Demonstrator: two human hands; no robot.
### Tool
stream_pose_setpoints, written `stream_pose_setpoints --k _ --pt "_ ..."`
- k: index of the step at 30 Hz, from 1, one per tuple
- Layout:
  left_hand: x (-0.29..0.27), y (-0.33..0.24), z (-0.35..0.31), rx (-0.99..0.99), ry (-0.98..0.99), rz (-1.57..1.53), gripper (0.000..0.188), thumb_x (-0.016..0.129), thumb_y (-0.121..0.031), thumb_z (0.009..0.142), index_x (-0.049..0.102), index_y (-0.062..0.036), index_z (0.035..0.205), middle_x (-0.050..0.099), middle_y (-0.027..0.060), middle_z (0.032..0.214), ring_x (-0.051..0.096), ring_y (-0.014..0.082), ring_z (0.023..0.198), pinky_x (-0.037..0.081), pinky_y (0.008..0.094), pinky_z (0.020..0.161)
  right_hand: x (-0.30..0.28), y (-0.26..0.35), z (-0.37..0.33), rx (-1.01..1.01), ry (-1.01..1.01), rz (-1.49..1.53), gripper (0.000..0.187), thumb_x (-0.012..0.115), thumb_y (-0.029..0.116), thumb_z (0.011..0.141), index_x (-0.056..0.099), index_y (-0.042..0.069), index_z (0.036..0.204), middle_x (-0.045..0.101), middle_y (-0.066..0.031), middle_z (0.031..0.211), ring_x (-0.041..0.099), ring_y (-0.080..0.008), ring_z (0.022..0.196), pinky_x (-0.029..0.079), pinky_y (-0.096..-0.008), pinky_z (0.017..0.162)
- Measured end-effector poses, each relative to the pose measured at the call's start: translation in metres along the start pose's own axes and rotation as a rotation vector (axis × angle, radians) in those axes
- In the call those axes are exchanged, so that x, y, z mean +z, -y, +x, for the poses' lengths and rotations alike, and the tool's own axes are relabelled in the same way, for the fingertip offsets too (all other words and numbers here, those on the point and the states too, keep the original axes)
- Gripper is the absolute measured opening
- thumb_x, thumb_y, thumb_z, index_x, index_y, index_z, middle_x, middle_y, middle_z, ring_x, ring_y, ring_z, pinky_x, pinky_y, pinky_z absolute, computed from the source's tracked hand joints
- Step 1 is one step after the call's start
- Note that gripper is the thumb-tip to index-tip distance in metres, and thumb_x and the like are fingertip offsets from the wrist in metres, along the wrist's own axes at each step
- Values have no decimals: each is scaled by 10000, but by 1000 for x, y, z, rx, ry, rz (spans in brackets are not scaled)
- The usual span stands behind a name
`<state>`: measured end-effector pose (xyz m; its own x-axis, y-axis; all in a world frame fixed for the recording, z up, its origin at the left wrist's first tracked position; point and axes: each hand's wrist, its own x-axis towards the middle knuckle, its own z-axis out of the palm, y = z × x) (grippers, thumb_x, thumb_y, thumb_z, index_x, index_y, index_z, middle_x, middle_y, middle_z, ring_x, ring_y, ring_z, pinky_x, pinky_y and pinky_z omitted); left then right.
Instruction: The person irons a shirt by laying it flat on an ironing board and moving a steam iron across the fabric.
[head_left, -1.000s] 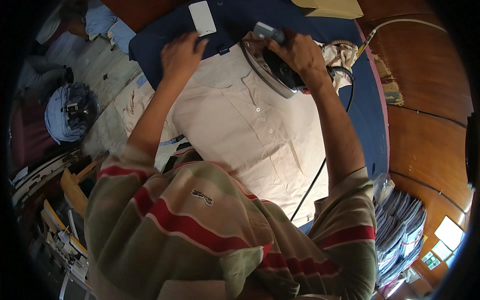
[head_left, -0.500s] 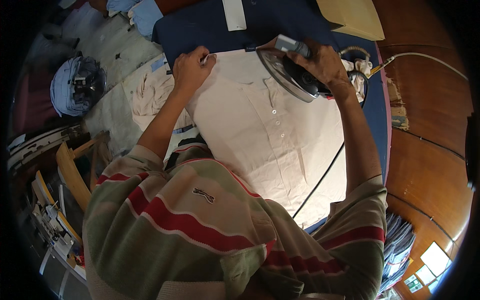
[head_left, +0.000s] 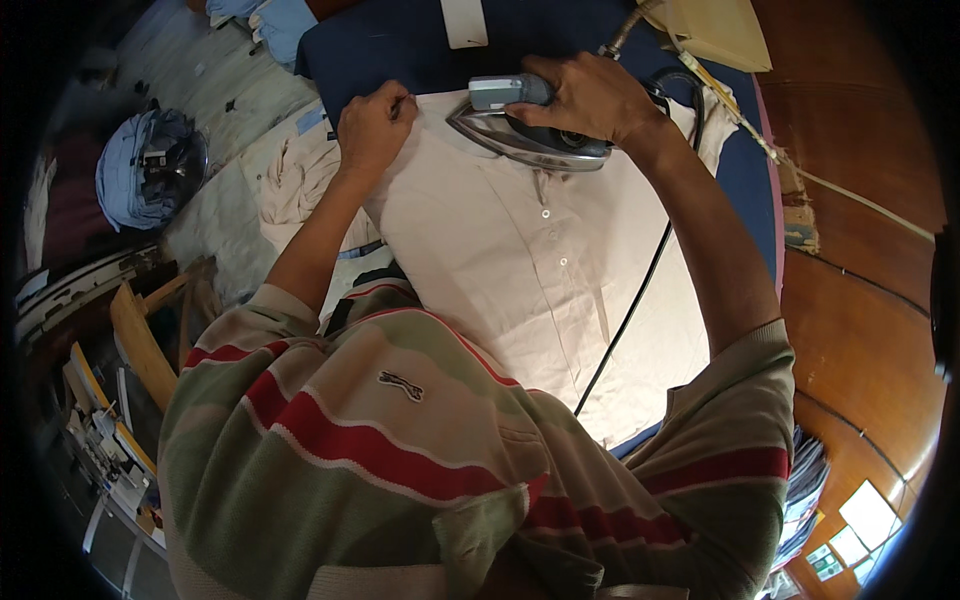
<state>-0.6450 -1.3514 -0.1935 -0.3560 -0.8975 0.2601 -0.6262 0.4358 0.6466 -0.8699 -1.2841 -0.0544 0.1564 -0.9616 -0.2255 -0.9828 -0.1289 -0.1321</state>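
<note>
A pale cream shirt (head_left: pixel 470 240) lies spread with its buttoned placket running down the middle. At its upper left corner my left hand (head_left: pixel 375 130) is closed, fingers curled and pinching the cloth edge. My right hand (head_left: pixel 590 95) wraps the handle of a steam iron (head_left: pixel 530 145), which has a grey front part and a shiny metal base. The iron rests on the top part of the shirt, its tip pointing left toward my left hand. A black cord (head_left: pixel 630 310) crosses the right side of the shirt.
Dark blue cloth (head_left: pixel 380 45) covers the table under the shirt. A white card (head_left: pixel 464 22) lies at the far edge, and a tan folder (head_left: pixel 715 35) at the far right. Crumpled cream cloth (head_left: pixel 300 185) sits on the left. A hose (head_left: pixel 720 95) runs off the iron rightward.
My right hand has slid the iron left along the shirt's top, turning its tip leftward. The cord and hose have shifted with it. My left hand has moved slightly left, still pinching the shirt.
</note>
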Motion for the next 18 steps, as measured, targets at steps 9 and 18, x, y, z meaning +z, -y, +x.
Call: stream_pose_setpoints --k 9,18 --pt "0 -1 0 23 -10 65 126 591 -213 774 608 -90 752 606 85 600 589 297 606 459 387 655 9 -49 -48 240 -150 130 559 594 566 742 613 74 1007 649 -191 755 651 -334 736 510 -386 683" --pt "-4 -4 0 -80 42 15 108 607 -198 761 616 -91 774 604 72 602 594 279 617 452 371 661 14 -45 -116 364 -33 189 533 579 562 740 623 86 974 644 -162 700 651 -310 686 513 -390 667"
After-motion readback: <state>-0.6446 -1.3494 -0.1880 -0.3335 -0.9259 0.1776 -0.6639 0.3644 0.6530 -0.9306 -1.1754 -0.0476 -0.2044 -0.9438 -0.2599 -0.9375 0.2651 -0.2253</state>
